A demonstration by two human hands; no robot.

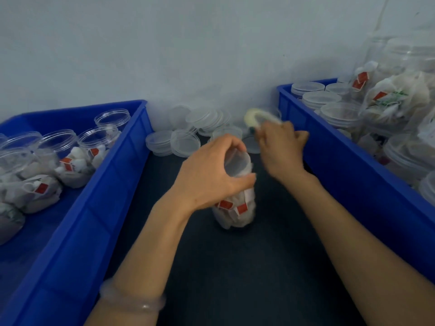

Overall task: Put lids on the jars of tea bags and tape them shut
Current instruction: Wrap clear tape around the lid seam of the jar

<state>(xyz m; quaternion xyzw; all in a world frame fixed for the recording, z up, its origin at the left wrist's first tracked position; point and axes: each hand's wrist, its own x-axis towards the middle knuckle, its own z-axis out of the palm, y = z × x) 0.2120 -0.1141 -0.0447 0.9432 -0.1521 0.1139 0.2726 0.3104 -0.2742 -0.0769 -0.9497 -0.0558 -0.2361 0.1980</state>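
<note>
Fingers [231, 143] of the left hand [211, 172] curl round the capped jar [235, 215] upright on the table [259, 267], the right hand [280, 147] grips a tape roll [253, 116] behind it, so taping the lid [236, 162] down looks next.

Two bare forearms & hands of one person, seen from above. L forearm [150, 243] wears a single bangle [133, 300]: pale, milky, semi-translucent, smooth & rounded, w/ a faint shine. L hand [211, 177] bare. R forearm [348, 222] bare. R hand [282, 149] bare, motion-blurred, so finer detail can't be made out.
</note>
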